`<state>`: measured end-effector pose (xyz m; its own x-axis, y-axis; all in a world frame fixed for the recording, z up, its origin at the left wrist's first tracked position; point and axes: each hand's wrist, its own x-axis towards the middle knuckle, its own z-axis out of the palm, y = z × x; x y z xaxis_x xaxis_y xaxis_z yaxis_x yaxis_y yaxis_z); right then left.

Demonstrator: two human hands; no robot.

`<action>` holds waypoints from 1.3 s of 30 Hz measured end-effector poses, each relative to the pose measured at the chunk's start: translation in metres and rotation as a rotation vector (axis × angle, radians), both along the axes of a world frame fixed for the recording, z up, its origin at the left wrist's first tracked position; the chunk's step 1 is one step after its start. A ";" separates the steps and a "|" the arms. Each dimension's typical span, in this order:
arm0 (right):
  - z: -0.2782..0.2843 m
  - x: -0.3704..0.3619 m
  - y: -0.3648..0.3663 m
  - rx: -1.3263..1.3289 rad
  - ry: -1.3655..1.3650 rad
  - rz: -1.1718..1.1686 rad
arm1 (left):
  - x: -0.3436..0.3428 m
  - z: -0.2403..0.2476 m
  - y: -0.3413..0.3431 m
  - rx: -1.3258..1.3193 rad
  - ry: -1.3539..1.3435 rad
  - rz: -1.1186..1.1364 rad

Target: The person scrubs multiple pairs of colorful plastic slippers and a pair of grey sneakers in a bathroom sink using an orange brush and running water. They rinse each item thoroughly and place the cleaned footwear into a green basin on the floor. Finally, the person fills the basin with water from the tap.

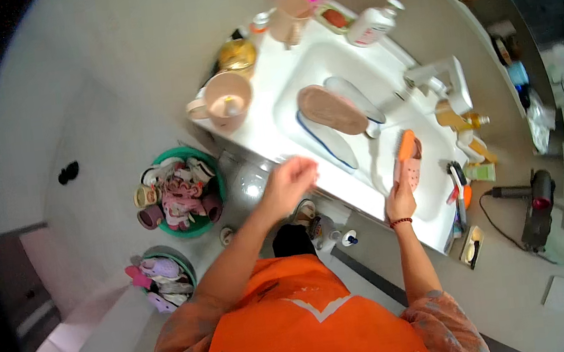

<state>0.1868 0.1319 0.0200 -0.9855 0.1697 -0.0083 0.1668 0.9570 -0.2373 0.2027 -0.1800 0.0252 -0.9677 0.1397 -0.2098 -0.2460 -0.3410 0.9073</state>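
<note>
My left hand (290, 187), slightly blurred, hovers over the front edge of the white sink (290, 98). Its fingers are loosely bent, and I see nothing in them. On the right side, my right hand (401, 202) is closed around an orange scrub brush (406, 145), its bristles facing left. Right beside the brush is a pink clog with holes (415, 173); whether the hand also touches it I cannot tell. In the basin a pinkish-brown insole (330, 109) lies across a pale insole with a blue edge (325, 142) and a grey-white insole (355, 98).
A white faucet (449, 84) rises behind the basin. A beige mug (228, 102) and a pump bottle (373, 24) stand around the rim. Green tubs (218, 176) of shoes sit on the floor at left. A hair dryer (540, 209) hangs at right.
</note>
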 end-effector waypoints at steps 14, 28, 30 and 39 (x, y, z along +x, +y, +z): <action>-0.056 -0.019 0.063 -0.838 -0.042 -0.024 | -0.216 -0.061 0.087 -0.679 -0.394 0.348; -0.007 -0.073 0.024 -0.596 0.116 0.466 | -0.190 -0.083 0.144 -0.072 -0.448 -0.090; -0.009 -0.079 0.025 -0.489 0.125 0.425 | -0.186 -0.064 0.157 -0.137 -0.541 -0.187; 0.030 -0.084 0.113 -0.259 -0.220 0.191 | -0.195 -0.037 0.171 -0.322 -0.100 -0.038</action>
<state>0.1028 0.2447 0.0499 -0.9691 -0.0519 -0.2411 0.0654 0.8886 -0.4539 0.0075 -0.0086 -0.0115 -0.9356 0.0860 -0.3424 -0.3459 -0.0296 0.9378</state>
